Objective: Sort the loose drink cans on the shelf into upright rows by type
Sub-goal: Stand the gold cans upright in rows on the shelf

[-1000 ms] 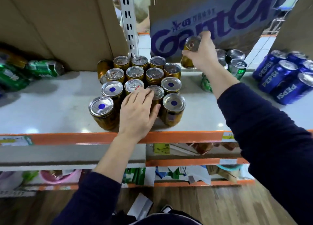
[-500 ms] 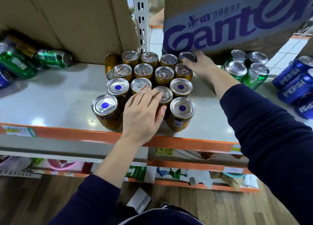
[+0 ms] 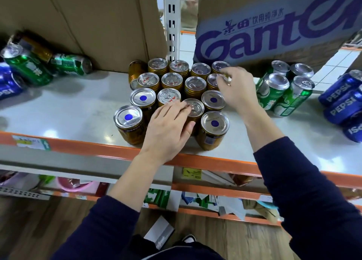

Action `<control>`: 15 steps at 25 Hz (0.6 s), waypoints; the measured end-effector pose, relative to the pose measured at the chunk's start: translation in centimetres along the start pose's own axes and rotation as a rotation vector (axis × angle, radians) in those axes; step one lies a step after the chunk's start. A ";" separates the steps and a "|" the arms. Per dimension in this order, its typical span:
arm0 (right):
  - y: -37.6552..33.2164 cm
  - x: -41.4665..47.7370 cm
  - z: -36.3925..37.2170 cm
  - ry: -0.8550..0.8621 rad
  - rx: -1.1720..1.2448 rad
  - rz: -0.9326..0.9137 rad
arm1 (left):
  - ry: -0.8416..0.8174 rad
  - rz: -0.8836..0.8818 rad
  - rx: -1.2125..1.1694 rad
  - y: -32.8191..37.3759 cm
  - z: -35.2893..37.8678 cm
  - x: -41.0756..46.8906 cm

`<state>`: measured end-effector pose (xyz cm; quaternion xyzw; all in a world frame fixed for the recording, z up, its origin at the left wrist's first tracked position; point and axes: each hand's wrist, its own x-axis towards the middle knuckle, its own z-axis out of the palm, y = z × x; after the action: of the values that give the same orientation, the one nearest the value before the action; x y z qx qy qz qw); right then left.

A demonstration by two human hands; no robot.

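Here your left hand [image 3: 168, 126] lies flat, fingers together, atop the upright gold cans [image 3: 172, 83] at frame centre; your right hand [image 3: 238, 89] hovers loosely spread, gripping nothing.

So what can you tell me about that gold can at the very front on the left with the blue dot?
The gold can stands upright near the shelf's front edge, leftmost in the front row. It has a shiny silver metal lid with a blue dot in the middle and amber-gold sides with small print. Neither hand touches it.
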<state>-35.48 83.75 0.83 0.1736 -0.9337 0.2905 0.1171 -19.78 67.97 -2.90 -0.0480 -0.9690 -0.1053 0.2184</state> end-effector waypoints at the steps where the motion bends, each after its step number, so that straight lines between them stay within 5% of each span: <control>1: -0.9 -0.6 -0.2 -0.009 0.025 -0.022 | -0.007 -0.014 -0.032 -0.2 -0.5 -0.1; 15: -24.2 -11.5 10.3 -0.245 0.254 -0.438 | 0.107 -0.466 0.061 -18.5 -12.1 -16.1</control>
<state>-16.71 62.01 1.00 0.4185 -0.8372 0.3496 0.0405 -2.87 46.43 -2.55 0.1893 -0.9437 -0.1261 0.2404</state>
